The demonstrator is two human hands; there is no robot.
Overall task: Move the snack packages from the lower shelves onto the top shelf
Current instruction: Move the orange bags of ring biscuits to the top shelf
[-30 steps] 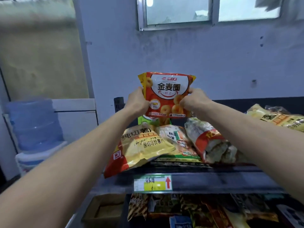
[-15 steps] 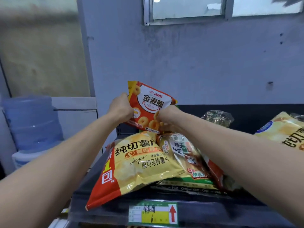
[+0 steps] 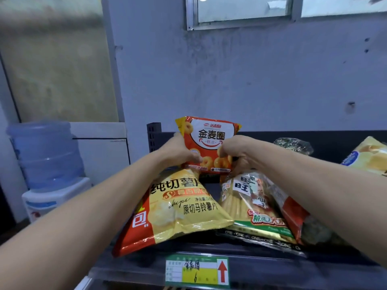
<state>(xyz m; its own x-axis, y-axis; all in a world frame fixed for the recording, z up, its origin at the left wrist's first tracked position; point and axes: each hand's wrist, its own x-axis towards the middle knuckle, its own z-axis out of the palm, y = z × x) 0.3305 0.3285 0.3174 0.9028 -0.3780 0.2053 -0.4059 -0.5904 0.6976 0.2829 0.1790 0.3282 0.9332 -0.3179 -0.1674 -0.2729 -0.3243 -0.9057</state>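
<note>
An orange-red snack bag with ring pictures [image 3: 210, 141] stands upright at the back of the dark top shelf [image 3: 261, 266]. My left hand [image 3: 178, 152] grips its left edge and my right hand [image 3: 237, 151] grips its right lower edge. In front of it lie a big yellow chip bag [image 3: 180, 208], a clear bag of pale sticks with a green band [image 3: 251, 204] and a red-banded bag [image 3: 297, 216] partly under my right forearm. The bottom of the orange-red bag is hidden behind the yellow bag.
A dark crinkled packet [image 3: 293, 145] and another yellow chip bag [image 3: 368, 155] lie on the shelf's right side. A price label with a red arrow [image 3: 196, 271] hangs on the shelf's front edge. A water dispenser with a blue bottle [image 3: 46, 155] stands at left. The wall is close behind.
Both hands have brought the orange-red bag down from mid-air and, after tilting it, set it upright behind the yellow chip bag. The camera has moved closer to the top shelf.
</note>
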